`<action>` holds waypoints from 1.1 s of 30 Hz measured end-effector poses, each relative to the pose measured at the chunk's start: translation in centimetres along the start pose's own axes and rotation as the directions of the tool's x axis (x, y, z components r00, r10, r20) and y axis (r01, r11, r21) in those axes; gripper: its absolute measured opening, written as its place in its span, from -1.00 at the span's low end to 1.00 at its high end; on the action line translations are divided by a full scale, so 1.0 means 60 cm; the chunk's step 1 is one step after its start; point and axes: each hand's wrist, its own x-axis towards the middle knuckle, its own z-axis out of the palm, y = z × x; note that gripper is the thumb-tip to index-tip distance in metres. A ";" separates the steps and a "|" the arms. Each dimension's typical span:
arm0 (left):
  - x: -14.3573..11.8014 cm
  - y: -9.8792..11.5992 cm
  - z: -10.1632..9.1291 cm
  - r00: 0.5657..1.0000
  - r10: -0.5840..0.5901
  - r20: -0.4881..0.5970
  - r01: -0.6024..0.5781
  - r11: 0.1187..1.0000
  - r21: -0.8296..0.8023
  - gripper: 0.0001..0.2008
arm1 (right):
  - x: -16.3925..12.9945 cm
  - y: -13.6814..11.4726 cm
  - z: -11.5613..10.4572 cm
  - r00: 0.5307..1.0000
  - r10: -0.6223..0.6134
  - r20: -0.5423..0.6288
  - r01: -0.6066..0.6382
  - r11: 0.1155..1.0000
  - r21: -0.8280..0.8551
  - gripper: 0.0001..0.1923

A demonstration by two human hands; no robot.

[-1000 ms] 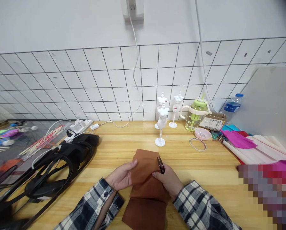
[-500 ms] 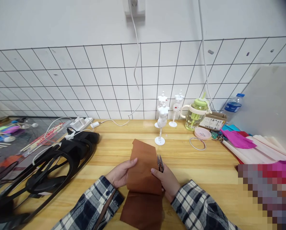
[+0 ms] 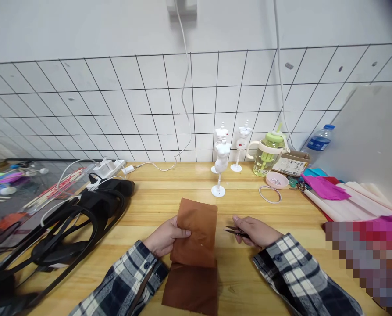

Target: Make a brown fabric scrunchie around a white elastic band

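A piece of brown fabric [image 3: 199, 232] is raised in front of me, its lower, darker part hanging down to the table's near side. My left hand [image 3: 165, 237] pinches its left edge, thumb on the front face and fingers behind. To the right of the fabric, apart from it, my right hand [image 3: 257, 231] is closed around small dark thread snips [image 3: 238, 231]. Their two pointed blades stick out leftward toward the cloth, slightly apart.
Small white mannequin stands [image 3: 221, 160] rise behind the fabric. A green cup [image 3: 268, 153], a pink dish [image 3: 277, 180], a hoop [image 3: 270, 194] and coloured cloth [image 3: 326, 186] lie to the right. A black strapped object [image 3: 94, 215] and a power strip [image 3: 108, 169] occupy the left.
My right hand has let go of the fabric and moved right with the snips, whose blades have turned from pointing up to pointing left. The left hand keeps hold of the fabric.
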 end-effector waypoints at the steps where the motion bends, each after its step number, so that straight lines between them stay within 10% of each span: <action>1: 0.001 0.000 0.000 1.000 0.007 0.002 -0.007 1.000 0.011 -0.55 | 0.003 0.003 0.004 1.000 0.010 0.003 -0.010 1.000 -0.012 -0.33; 7: 0.003 0.003 -0.001 1.000 0.023 0.006 -0.023 1.000 -0.008 -0.55 | 0.032 0.018 0.042 0.983 -0.180 -0.029 0.178 0.982 -0.068 -0.31; 25: 0.016 -0.011 0.013 0.993 0.070 -0.095 -0.069 0.998 0.011 -0.65 | 0.046 0.031 0.055 0.965 -0.237 -0.109 0.213 0.957 -0.196 -0.33; 33: 0.011 -0.013 0.010 0.997 0.057 0.044 -0.055 0.997 -0.055 -0.64 | 0.048 0.027 0.071 0.958 -0.253 -0.137 0.222 0.952 -0.209 -0.29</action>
